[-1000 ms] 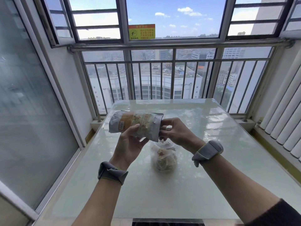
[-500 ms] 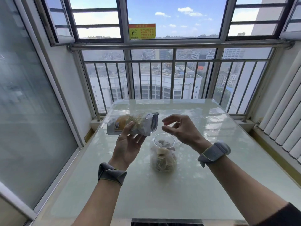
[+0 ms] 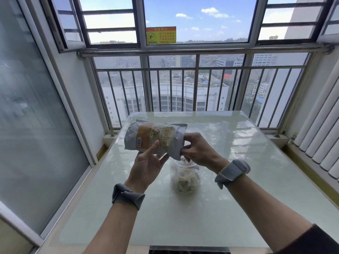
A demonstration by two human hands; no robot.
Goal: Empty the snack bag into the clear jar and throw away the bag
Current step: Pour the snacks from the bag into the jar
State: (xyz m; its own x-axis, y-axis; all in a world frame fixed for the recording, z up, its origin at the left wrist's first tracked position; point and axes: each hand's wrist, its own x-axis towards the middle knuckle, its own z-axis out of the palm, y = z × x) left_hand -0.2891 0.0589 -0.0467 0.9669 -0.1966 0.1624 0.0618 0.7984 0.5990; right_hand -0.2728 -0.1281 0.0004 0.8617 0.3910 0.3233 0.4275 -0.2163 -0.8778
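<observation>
A grey and orange snack bag (image 3: 154,139) lies sideways in the air, its open mouth pointing right and slightly down, just above the clear jar (image 3: 185,178). My left hand (image 3: 146,165) holds the bag from underneath. My right hand (image 3: 198,151) is at the bag's open end, fingers pushed into or pinching the mouth; which one is hidden. The jar stands upright on the glossy white table (image 3: 256,162), lidless and roughly half full of pale wrapped snacks.
The table sits against a metal balcony railing (image 3: 183,88) with windows above. A frosted glass door (image 3: 36,125) runs along the left and white vertical slats (image 3: 322,136) along the right. Both wrists wear grey bands.
Half a second ago my right hand hung free, off the bag. It has come back to the bag's open end, and the bag has shifted right over the jar.
</observation>
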